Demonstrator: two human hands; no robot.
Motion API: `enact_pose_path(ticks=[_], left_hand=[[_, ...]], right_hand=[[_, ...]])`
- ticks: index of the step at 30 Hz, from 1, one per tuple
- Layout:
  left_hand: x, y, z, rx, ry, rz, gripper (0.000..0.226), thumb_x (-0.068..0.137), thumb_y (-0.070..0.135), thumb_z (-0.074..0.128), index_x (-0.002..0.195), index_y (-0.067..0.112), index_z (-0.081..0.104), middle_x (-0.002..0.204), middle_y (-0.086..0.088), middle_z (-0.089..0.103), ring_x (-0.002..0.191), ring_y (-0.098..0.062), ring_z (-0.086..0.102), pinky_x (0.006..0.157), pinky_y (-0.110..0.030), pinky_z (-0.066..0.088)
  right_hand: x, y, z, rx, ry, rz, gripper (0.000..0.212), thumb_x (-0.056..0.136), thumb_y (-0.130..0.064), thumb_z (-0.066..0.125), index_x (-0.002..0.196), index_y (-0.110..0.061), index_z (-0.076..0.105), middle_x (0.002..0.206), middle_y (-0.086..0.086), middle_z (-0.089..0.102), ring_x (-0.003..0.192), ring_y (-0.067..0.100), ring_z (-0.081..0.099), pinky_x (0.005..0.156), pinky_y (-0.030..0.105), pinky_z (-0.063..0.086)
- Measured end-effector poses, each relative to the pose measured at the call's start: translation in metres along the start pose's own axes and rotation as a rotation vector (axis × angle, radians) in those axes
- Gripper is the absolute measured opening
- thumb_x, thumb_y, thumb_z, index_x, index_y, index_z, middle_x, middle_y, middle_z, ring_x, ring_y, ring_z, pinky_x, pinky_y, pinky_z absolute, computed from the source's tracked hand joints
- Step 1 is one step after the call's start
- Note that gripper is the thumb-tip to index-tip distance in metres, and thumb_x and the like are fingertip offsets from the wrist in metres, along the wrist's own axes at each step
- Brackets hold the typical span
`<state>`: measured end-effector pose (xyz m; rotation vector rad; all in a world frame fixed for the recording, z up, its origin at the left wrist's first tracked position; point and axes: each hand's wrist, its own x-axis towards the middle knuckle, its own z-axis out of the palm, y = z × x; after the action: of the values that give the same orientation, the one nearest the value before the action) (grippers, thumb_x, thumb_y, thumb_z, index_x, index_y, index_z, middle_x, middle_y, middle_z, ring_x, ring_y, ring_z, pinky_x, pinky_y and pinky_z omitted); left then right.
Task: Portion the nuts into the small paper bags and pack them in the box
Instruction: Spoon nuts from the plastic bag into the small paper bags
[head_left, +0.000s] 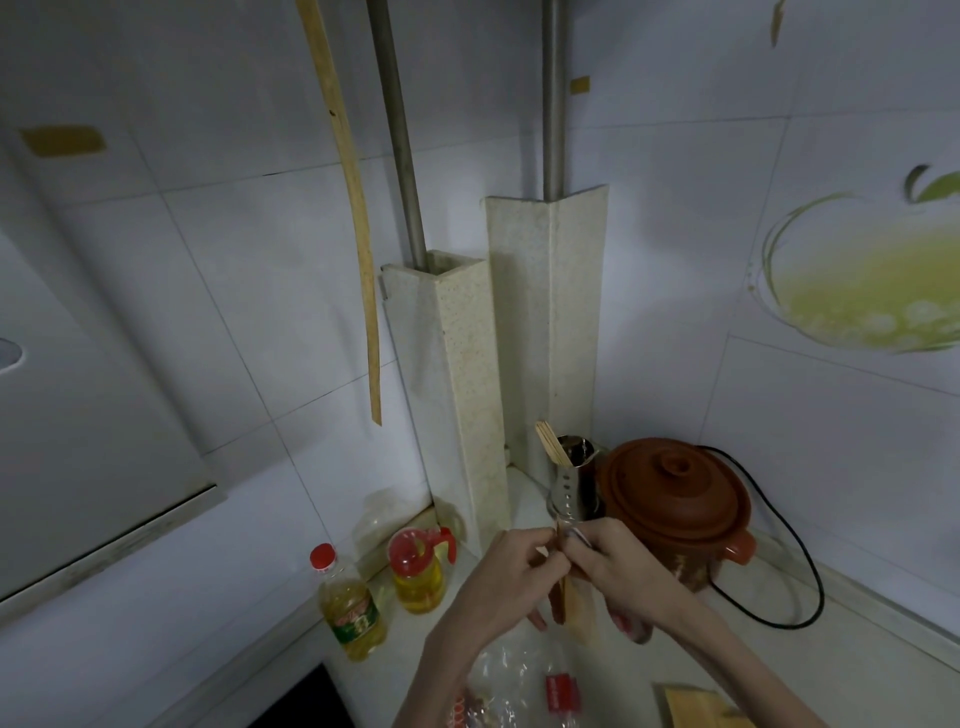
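Both hands pinch the top edge of a small brown paper bag (569, 597) and hold it upright above the counter — the left hand (498, 582) closes thumb and fingertips on the edge from the left side, and the right hand (615, 566) closes on it from the right, its fingers curled over the rim. The bag hangs narrow and flat between them, and whether anything is inside it cannot be told. Below the hands, at the bottom of the view, lies a clear plastic bag (511, 686) with a red label and some dark contents that are too blurred to name. At the lower right corner a piece of light brown card or wood (698, 706) shows only in part. Behind the hands stands a perforated steel utensil holder (574, 486) with wooden chopsticks (550, 442) leaning out of it, and just beside it to the right sits a brown clay slow cooker (675, 493) with its lid on and a black cord (795, 561) looping over the white counter (857, 644). To the left stand two bottles of yellow cooking oil with red caps — a taller bottle (350, 608) with a green label and a shorter jug (420, 569) with a red handle.
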<state>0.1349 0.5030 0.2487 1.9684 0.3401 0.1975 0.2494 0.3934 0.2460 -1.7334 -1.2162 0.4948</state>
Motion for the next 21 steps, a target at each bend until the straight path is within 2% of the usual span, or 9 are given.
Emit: enact_pose_path(ticks=[3, 5, 7, 10, 14, 16, 18, 21], left_hand=[[0.001, 0.000, 0.000, 0.025, -0.009, 0.011, 0.032, 0.091, 0.043, 0.050, 0.066, 0.031, 0.066, 0.050, -0.004, 0.062, 0.042, -0.015, 0.059, 0.044, -0.025, 0.049], [0.001, -0.006, 0.001, 0.086, 0.048, 0.020, 0.036, 0.087, 0.040, 0.052, 0.053, 0.026, 0.056, 0.039, 0.001, 0.051, 0.034, -0.008, 0.046, 0.043, -0.025, 0.038], [0.003, -0.013, 0.004, 0.156, 0.118, 0.020, 0.034, 0.077, 0.036, 0.054, 0.047, 0.022, 0.044, 0.037, 0.004, 0.039, 0.035, -0.004, 0.033, 0.044, -0.027, 0.028], [0.005, -0.021, 0.008, 0.352, 0.163, 0.014, 0.033, 0.070, 0.044, 0.051, 0.047, 0.023, 0.040, 0.039, 0.005, 0.034, 0.040, -0.008, 0.029, 0.043, -0.020, 0.018], [0.006, -0.032, 0.011, 0.588, 0.212, 0.026, 0.023, 0.073, 0.050, 0.046, 0.056, 0.036, 0.048, 0.050, 0.017, 0.050, 0.045, -0.005, 0.044, 0.040, -0.017, 0.025], [0.007, -0.038, 0.012, 0.678, 0.301, -0.006, 0.034, 0.082, 0.047, 0.049, 0.055, 0.026, 0.047, 0.046, 0.004, 0.045, 0.046, -0.009, 0.042, 0.043, -0.018, 0.023], [0.008, -0.041, 0.013, 0.726, 0.323, -0.035, 0.039, 0.087, 0.047, 0.051, 0.058, 0.022, 0.046, 0.047, 0.004, 0.040, 0.051, -0.009, 0.042, 0.046, -0.024, 0.026], [0.006, -0.038, 0.015, 0.668, 0.249, -0.014, 0.030, 0.084, 0.046, 0.056, 0.067, 0.022, 0.049, 0.050, 0.004, 0.043, 0.056, -0.013, 0.049, 0.045, -0.020, 0.025]], right_hand=[[-0.002, -0.001, 0.001, 0.089, -0.015, 0.041, 0.038, 0.093, -0.001, 0.047, 0.056, -0.010, 0.043, 0.050, -0.003, 0.034, 0.045, 0.003, 0.029, 0.047, 0.017, 0.025], [-0.003, -0.001, 0.001, 0.100, -0.016, 0.052, 0.039, 0.092, 0.002, 0.047, 0.055, -0.010, 0.041, 0.049, -0.004, 0.033, 0.044, 0.002, 0.028, 0.047, 0.015, 0.024], [-0.004, 0.000, 0.003, 0.035, -0.017, 0.050, 0.043, 0.089, 0.002, 0.049, 0.053, -0.016, 0.037, 0.049, -0.007, 0.030, 0.045, 0.002, 0.026, 0.047, 0.016, 0.023], [-0.004, 0.004, 0.004, -0.105, -0.019, 0.058, 0.045, 0.086, -0.004, 0.053, 0.050, -0.021, 0.031, 0.047, -0.009, 0.028, 0.044, 0.003, 0.028, 0.048, 0.017, 0.022], [-0.004, 0.012, 0.005, -0.530, -0.033, 0.051, 0.038, 0.087, -0.028, 0.052, 0.052, -0.021, 0.037, 0.049, -0.006, 0.038, 0.044, 0.008, 0.037, 0.046, 0.023, 0.023], [-0.005, 0.015, 0.008, -0.683, -0.029, 0.046, 0.034, 0.089, -0.036, 0.048, 0.060, -0.020, 0.043, 0.057, -0.005, 0.044, 0.050, 0.008, 0.040, 0.043, 0.021, 0.022], [-0.005, 0.018, 0.011, -0.714, -0.039, 0.053, 0.035, 0.090, -0.040, 0.047, 0.059, -0.022, 0.042, 0.056, -0.006, 0.043, 0.047, 0.008, 0.039, 0.040, 0.019, 0.023], [-0.003, 0.019, 0.011, -0.599, -0.031, 0.081, 0.036, 0.087, -0.037, 0.050, 0.056, -0.019, 0.047, 0.052, -0.005, 0.045, 0.041, 0.006, 0.038, 0.042, 0.020, 0.028]])
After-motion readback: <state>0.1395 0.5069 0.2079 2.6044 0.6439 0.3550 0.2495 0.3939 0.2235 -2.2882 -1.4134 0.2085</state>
